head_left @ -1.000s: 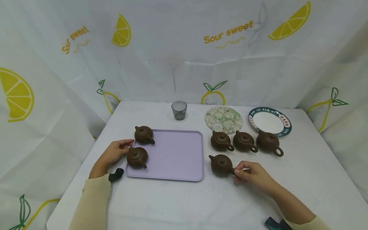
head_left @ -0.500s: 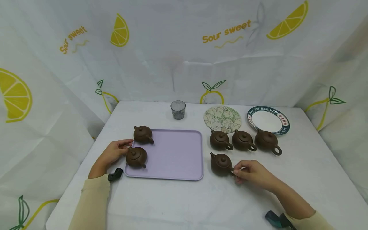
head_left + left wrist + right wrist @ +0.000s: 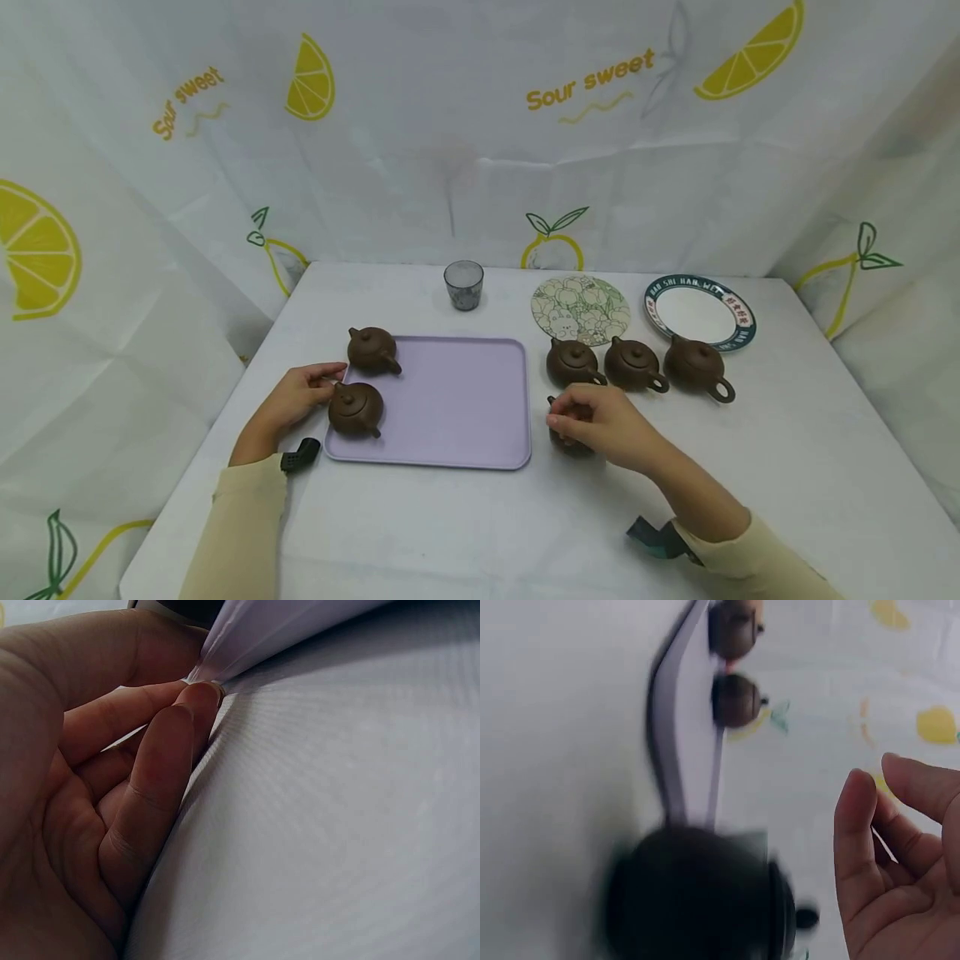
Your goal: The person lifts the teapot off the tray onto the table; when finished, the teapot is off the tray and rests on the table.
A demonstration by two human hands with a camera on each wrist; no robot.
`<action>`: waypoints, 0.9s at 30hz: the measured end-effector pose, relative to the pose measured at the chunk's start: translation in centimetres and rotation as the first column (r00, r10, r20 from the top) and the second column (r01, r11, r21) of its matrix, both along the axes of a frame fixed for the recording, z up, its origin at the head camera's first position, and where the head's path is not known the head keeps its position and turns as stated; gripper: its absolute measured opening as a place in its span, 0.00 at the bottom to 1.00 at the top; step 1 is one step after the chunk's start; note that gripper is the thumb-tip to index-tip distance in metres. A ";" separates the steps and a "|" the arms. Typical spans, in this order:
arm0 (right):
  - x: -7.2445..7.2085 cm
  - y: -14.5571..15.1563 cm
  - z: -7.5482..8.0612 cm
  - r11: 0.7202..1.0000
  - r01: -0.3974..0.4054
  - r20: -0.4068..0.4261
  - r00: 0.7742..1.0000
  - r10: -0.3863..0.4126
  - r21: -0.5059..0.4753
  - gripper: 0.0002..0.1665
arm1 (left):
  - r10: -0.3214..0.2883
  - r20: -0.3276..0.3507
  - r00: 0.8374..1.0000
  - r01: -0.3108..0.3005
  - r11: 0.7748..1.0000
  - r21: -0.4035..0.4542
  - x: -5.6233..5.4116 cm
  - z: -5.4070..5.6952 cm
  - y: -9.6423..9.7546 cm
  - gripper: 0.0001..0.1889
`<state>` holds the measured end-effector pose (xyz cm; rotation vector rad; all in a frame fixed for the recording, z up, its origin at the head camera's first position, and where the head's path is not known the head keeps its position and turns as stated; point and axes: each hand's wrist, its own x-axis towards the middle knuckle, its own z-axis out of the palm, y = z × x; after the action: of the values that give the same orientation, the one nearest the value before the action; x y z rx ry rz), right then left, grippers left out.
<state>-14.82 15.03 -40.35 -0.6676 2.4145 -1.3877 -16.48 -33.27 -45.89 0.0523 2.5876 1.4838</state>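
Observation:
At the left end of the lilac tray [image 3: 457,400], my left hand [image 3: 296,396] pinches the rim; in the left wrist view the thumb lies over the tray edge [image 3: 247,634] with fingertips [image 3: 199,694] beneath. Two brown teapots [image 3: 356,410] sit on the tray's left side. My right hand [image 3: 611,425] hovers over a brown teapot [image 3: 572,447] just right of the tray, partly hiding it. In the right wrist view the thumb and fingers bend toward each other with a gap and nothing between them; that teapot [image 3: 697,892] is blurred beside the hand.
Behind the right hand, three more teapots [image 3: 633,365] stand in a row. Farther back are a grey glass [image 3: 464,286], a round floral mat [image 3: 581,308] and a plate with a dark patterned rim [image 3: 742,335]. A lemon-print curtain [image 3: 420,192] rises behind the table.
My right hand has let go of the front teapot's handle and moved left and up over its body. That teapot was turned slightly. The left hand stays at the tray rim.

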 end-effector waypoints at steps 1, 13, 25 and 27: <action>0.1 -1.1 0.1 1.000 -0.011 0.006 1.000 0.011 -0.007 0.07 | 0.002 -0.001 1.000 -0.002 1.000 -0.003 -0.2 -0.3 -0.2 0.26; -0.2 -12.8 -2.8 0.985 -0.166 -0.003 0.986 0.167 -0.053 0.05 | 0.023 -0.007 1.000 -0.023 0.999 0.023 -1.0 -2.7 -1.4 0.27; -0.6 -19.5 -4.1 0.988 -0.126 0.039 0.991 0.130 -0.091 0.10 | 0.004 -0.033 0.999 -0.004 1.000 -0.023 -0.7 -2.5 -1.4 0.28; -0.6 -20.3 -4.4 0.989 -0.125 0.035 0.991 0.128 -0.075 0.11 | 0.001 -0.031 1.000 -0.003 0.999 -0.041 -0.8 -2.5 -1.4 0.28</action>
<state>-15.38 -5.25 -44.77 -0.7887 2.2588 -1.4287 -17.29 -34.69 -48.41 0.0687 2.6422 1.4415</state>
